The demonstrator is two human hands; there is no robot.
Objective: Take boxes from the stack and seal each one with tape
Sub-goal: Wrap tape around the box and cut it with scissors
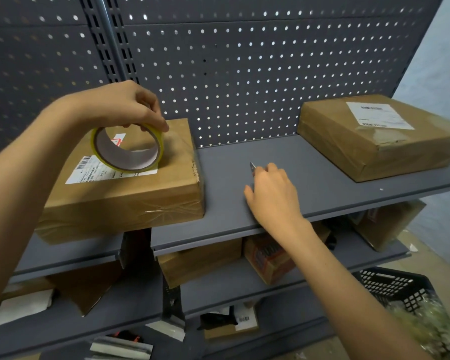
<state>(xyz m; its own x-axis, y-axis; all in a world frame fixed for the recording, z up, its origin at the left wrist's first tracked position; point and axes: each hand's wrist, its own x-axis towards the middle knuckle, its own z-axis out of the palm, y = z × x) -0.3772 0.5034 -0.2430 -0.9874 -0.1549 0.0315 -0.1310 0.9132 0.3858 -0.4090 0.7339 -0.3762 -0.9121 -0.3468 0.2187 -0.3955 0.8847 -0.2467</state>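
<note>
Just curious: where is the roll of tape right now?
Head view, left side: the tape roll sits on the left box, held by the left hand.

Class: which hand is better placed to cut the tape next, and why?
The right hand: it holds a small blade over the shelf, while the left hand grips the tape roll on the box.

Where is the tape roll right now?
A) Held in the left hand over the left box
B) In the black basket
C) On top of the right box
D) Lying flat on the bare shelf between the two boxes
A: the left hand pinches the tape roll by its upper rim above the left box.
</note>
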